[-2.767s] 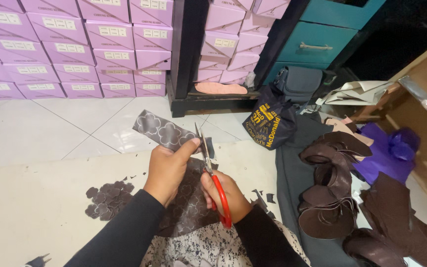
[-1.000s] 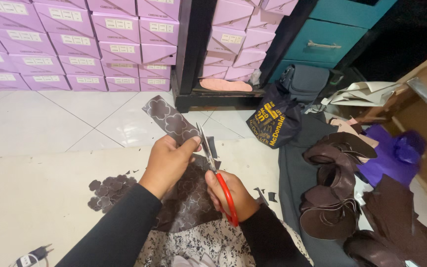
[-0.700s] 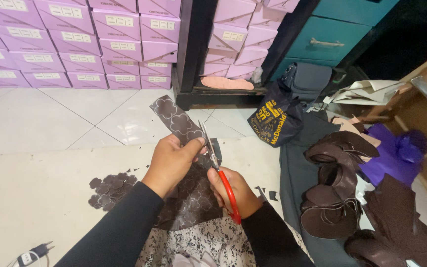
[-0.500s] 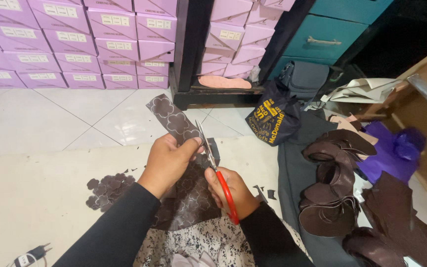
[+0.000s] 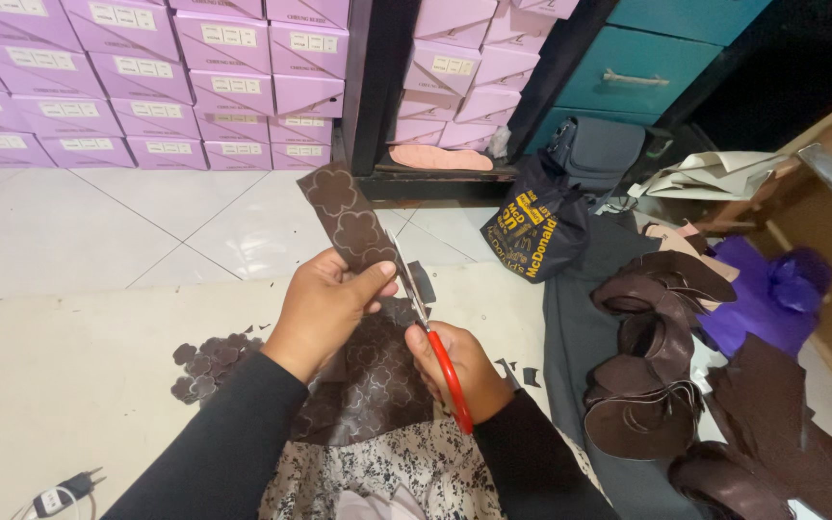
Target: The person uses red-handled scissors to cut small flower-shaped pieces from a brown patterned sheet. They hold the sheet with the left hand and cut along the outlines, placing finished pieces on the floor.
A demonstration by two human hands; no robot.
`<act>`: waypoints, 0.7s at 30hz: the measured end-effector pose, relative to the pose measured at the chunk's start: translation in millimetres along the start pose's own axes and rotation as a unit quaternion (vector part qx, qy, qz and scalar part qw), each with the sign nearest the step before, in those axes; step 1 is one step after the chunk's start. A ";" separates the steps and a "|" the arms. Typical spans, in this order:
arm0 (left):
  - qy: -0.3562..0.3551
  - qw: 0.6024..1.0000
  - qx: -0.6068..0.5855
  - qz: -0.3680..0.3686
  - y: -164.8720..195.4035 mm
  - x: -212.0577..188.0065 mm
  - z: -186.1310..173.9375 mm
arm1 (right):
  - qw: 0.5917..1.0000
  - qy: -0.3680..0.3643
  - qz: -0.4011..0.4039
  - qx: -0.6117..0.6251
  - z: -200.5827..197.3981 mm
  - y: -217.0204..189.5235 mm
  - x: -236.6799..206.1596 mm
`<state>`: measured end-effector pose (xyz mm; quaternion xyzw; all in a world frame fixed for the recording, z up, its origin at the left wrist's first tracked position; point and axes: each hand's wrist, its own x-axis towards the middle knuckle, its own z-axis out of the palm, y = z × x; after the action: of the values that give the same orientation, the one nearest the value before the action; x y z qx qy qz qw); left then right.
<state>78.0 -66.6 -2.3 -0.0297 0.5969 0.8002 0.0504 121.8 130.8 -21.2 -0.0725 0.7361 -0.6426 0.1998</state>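
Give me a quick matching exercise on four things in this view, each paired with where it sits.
Things:
1. red-handled scissors
2. patterned brown strip
3. pile of small brown cut-outs
4. purple boxes

Places:
A. stacked against the far wall
B. pinched in the left hand
C. on the pale floor mat, left of the left forearm
D. in the right hand, blades at the strip's edge

Pairs: 1-D, 2-B, 3-C, 4-A
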 end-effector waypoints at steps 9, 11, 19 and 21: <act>-0.053 0.994 -0.019 0.094 -8.6 5.5 0.4 | 1.000 -0.012 0.004 -0.016 -4.4 1.2 1.2; -0.064 0.993 -0.001 0.100 -8.8 6.7 0.5 | 1.000 -0.016 0.004 -0.020 -7.2 1.7 1.1; -0.072 0.991 0.007 0.112 1.8 2.2 6.3 | 1.000 -0.022 0.008 0.012 -10.6 4.4 0.2; -0.063 0.992 0.018 0.107 4.2 1.2 7.9 | 0.999 -0.019 0.014 0.037 -10.2 4.1 -0.6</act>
<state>76.5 -60.1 3.8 0.0859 0.6066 0.7904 0.0027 119.0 141.1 -24.1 -0.0668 0.7087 -0.6652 0.2252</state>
